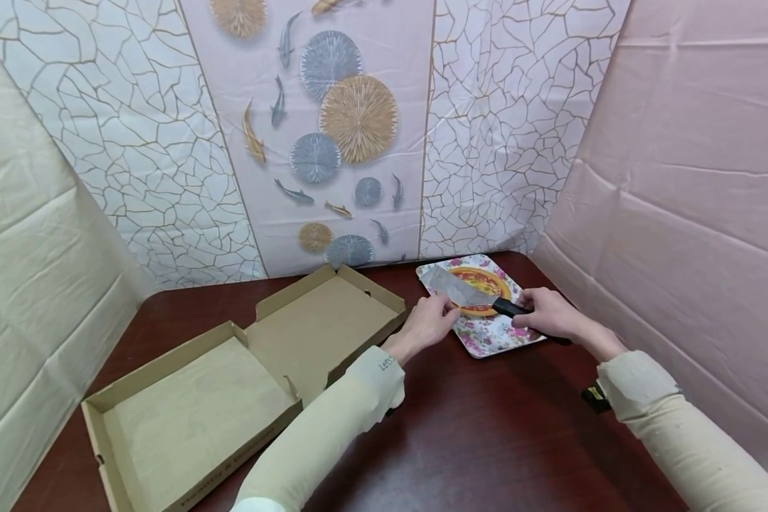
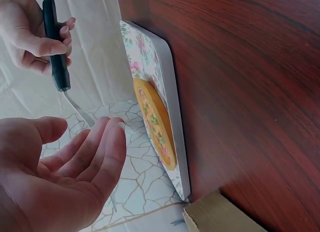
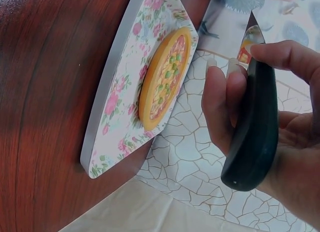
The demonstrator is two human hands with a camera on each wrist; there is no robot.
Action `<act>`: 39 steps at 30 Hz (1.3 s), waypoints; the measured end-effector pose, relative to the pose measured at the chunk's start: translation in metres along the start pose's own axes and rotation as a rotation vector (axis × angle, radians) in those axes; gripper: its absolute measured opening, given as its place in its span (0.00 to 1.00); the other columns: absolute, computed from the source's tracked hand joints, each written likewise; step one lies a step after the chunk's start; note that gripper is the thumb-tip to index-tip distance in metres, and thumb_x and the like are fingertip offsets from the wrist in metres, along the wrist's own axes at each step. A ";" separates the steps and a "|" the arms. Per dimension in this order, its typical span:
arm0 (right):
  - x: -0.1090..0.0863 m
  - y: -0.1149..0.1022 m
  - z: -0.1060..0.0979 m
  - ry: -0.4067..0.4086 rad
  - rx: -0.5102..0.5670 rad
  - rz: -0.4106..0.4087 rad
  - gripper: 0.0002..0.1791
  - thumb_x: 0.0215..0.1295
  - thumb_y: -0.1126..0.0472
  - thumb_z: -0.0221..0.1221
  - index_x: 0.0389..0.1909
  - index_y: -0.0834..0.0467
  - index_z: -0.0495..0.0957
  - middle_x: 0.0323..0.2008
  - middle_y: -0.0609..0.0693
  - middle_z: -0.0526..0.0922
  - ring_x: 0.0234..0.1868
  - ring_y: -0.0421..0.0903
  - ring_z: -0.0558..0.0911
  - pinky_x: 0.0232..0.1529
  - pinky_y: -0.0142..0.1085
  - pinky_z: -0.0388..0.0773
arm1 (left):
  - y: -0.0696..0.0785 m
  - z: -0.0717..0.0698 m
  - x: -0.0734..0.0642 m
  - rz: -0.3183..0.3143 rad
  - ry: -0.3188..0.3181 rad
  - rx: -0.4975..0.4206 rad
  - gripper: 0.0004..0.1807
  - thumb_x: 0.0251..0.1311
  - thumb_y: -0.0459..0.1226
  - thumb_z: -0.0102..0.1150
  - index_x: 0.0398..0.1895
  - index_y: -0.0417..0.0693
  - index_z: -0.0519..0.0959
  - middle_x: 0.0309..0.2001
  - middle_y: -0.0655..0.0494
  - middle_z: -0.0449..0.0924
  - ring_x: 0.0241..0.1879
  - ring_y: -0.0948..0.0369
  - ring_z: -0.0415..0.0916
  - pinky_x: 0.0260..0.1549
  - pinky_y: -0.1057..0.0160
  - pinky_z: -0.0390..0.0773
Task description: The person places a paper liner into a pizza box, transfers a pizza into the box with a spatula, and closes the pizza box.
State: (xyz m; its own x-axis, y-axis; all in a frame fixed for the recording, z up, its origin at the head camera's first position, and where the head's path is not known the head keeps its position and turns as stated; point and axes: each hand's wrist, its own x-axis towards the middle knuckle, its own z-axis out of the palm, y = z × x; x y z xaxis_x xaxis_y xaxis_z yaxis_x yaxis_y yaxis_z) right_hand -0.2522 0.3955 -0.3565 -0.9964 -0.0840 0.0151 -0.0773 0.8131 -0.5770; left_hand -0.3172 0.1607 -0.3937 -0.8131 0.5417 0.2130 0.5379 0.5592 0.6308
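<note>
My right hand (image 1: pixel 550 313) grips the black handle (image 3: pixel 255 127) of a pizza server with a broad metal blade (image 1: pixel 457 289). In the head view the blade overlaps a small round pizza (image 1: pixel 489 279) with a thick golden rim and green bits on top. Both wrist views show the server raised above the pizza. The pizza lies on a square floral board (image 1: pixel 489 343). My left hand (image 2: pixel 65 172) has its fingers loosely extended and is nearest the blade's left side. Whether its fingertips touch the metal I cannot tell.
An open cardboard pizza box lies on the left, its bare base (image 1: pixel 195 412) nearer and its lid (image 1: pixel 323 320) folded out toward the board. Dark red wood forms the tabletop (image 1: pixel 461 441). A patterned cloth (image 1: pixel 486 142) hangs behind, with pale cloths on both sides.
</note>
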 end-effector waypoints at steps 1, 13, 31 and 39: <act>0.000 0.000 0.000 0.000 0.004 -0.002 0.14 0.54 0.64 0.62 0.38 0.68 0.75 0.30 0.55 0.84 0.21 0.46 0.83 0.26 0.39 0.82 | 0.000 0.001 0.000 -0.005 -0.005 -0.015 0.10 0.69 0.41 0.50 0.38 0.47 0.80 0.26 0.58 0.79 0.21 0.65 0.70 0.22 0.71 0.68; -0.003 -0.006 0.001 0.006 0.017 -0.011 0.16 0.55 0.62 0.63 0.40 0.69 0.75 0.32 0.57 0.83 0.22 0.44 0.82 0.26 0.39 0.82 | 0.000 0.006 0.004 -0.058 -0.048 -0.251 0.17 0.71 0.42 0.48 0.34 0.42 0.83 0.29 0.41 0.86 0.22 0.53 0.83 0.20 0.67 0.78; -0.003 -0.011 0.004 0.029 0.015 -0.018 0.14 0.56 0.62 0.63 0.39 0.68 0.75 0.35 0.58 0.82 0.21 0.45 0.83 0.24 0.36 0.80 | 0.007 0.027 0.020 -0.476 -0.134 -1.172 0.25 0.69 0.48 0.50 0.47 0.32 0.81 0.28 0.52 0.84 0.24 0.64 0.80 0.29 0.68 0.77; -0.003 -0.011 0.006 0.046 0.025 -0.018 0.14 0.56 0.62 0.63 0.38 0.68 0.74 0.36 0.59 0.82 0.20 0.43 0.82 0.24 0.38 0.81 | 0.010 0.035 0.022 -0.497 -0.135 -1.385 0.27 0.71 0.48 0.47 0.51 0.30 0.78 0.25 0.55 0.82 0.25 0.62 0.77 0.30 0.69 0.74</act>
State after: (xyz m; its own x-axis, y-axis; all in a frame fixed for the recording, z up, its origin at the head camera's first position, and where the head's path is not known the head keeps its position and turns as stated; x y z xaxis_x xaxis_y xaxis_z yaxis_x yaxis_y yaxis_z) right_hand -0.2478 0.3828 -0.3551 -0.9955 -0.0716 0.0625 -0.0948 0.7969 -0.5966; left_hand -0.3225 0.2001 -0.4089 -0.7778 0.5748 -0.2541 -0.4832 -0.2884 0.8266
